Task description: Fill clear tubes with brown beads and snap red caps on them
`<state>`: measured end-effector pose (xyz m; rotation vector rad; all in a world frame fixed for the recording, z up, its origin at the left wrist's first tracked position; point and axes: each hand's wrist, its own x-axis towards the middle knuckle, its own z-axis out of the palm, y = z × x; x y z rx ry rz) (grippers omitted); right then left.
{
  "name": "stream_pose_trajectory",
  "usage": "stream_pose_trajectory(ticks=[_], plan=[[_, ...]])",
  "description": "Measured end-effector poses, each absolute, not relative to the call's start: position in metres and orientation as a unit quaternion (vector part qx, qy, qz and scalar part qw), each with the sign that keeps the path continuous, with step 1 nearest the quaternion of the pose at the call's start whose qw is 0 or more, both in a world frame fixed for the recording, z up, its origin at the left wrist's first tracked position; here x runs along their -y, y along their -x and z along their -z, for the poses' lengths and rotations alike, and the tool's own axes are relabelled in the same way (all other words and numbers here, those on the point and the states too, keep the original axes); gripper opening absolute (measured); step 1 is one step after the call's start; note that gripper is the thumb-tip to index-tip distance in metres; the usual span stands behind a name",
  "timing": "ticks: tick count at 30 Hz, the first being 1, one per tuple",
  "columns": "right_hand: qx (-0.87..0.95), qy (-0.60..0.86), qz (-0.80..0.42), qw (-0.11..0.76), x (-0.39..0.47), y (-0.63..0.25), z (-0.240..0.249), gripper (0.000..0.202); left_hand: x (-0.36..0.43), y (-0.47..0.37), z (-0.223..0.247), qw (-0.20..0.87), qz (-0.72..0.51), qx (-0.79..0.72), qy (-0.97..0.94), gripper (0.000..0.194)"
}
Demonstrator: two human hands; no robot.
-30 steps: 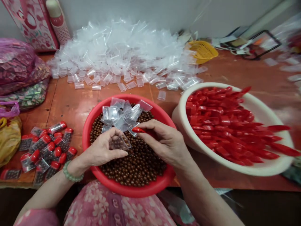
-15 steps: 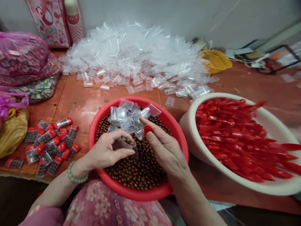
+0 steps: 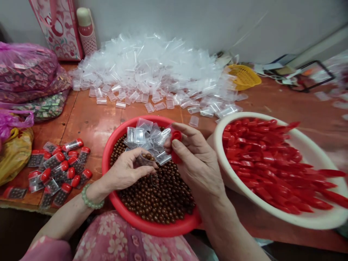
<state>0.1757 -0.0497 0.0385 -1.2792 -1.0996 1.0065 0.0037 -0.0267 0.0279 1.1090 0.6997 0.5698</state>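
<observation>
My left hand [image 3: 127, 168] is closed round a clear plastic sleeve [image 3: 143, 160] with a few brown balls showing in its open end. Pinched between the thumb and fingers of my right hand [image 3: 197, 156] is a red plastic cap [image 3: 176, 137], its hollow side facing up; the two hands are a short gap apart. Both hover over a red basin [image 3: 108, 145] of shiny brown balls [image 3: 160, 197]. A small heap of clear sleeves [image 3: 148, 134] lies on the balls at the basin's far side, behind my hands.
A cream basin [image 3: 217, 145] of red plastic pieces [image 3: 261, 159] stands at right. Filled, red-capped packets [image 3: 58, 166] lie at left. Behind is a large pile of clear sleeves [image 3: 152, 69], with a yellow basket [image 3: 244, 77] beside it. Stuffed bags [image 3: 29, 72] and a flask [image 3: 87, 30] stand far left.
My right hand has shifted slightly right and turned, so the red cap's hollow side now shows. My left hand still holds the sleeve in nearly the same place. The view has tilted slightly.
</observation>
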Motion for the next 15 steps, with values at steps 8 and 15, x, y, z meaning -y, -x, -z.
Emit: stream_pose_trajectory(ticks=[8, 15], plan=[[0.427, 0.548, -0.429, 0.578, 0.039, -0.155, -0.033, 0.013, 0.029, -0.015, -0.033, 0.743, -0.265, -0.348, -0.506, 0.021], [0.502, 0.588, -0.299, 0.559, 0.048, -0.151, -0.018, 0.013, 0.028, -0.023, -0.027, 0.796, -0.316, -0.343, -0.385, 0.033]])
